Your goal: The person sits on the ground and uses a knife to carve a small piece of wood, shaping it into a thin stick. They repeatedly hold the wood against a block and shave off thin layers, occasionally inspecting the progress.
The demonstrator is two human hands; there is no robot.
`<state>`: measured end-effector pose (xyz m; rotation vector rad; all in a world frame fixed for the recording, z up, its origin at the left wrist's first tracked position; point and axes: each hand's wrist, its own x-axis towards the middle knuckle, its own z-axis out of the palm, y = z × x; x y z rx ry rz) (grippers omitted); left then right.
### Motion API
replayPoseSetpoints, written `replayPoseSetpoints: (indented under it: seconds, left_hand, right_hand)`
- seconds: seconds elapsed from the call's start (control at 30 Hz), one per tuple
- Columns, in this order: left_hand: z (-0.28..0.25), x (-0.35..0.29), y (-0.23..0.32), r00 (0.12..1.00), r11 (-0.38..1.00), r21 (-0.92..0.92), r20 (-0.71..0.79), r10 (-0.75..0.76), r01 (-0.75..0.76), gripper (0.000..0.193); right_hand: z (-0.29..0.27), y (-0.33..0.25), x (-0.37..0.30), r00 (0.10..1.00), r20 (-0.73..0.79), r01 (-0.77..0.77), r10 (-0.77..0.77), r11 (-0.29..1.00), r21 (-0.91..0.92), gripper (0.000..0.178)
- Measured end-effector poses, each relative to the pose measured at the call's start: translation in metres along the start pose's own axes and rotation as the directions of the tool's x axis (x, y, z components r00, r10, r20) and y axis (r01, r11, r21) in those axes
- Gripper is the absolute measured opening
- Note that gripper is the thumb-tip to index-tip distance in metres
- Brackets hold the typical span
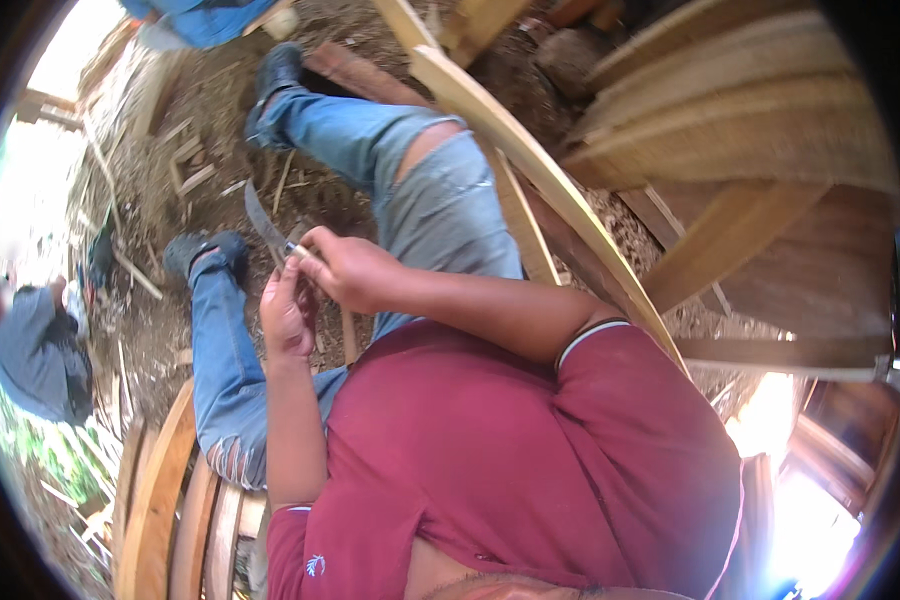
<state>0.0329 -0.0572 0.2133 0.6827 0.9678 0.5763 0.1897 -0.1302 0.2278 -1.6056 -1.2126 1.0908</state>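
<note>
A knife [262,217] with a long, slightly curved metal blade is in front of my torso, its tip pointing away and to the left. My right hand [355,270] is wrapped round its handle, where a pale part and a dark band show near the blade. Close against it, my left hand [288,312] has its fingers pinched together just below the base of the blade. A thin brownish edge shows beside the blade there, but what the left fingers hold cannot be made out. My legs in torn blue jeans [440,190] are spread around the hands.
Long curved planks [530,160] run past my right side, with stacked timber [730,110] beyond. More wooden boards [160,500] lie at lower left. Wood scraps and shavings litter the dirt ground [210,120]. Another person [38,350] in dark clothing is at far left; blue cloth [205,20] shows at the top.
</note>
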Motion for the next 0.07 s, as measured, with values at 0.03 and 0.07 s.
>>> replayPoseSetpoints:
  seconds: [0.03, 0.07]
  left_hand:
    - [0.011, -0.002, -0.005, 1.0, 1.0, 0.004, -0.005, -0.022, 0.022, 0.018]
    - [0.024, -0.004, -0.008, 0.999, 0.999, 0.008, -0.012, -0.043, 0.043, 0.02]
  right_hand:
    - [-0.004, 0.004, -0.009, 1.0, -0.025, 0.015, -0.017, 0.995, -0.097, 0.047]
    - [-0.013, 0.007, -0.017, 0.999, -0.018, -0.04, 0.038, 0.987, -0.157, 0.05]
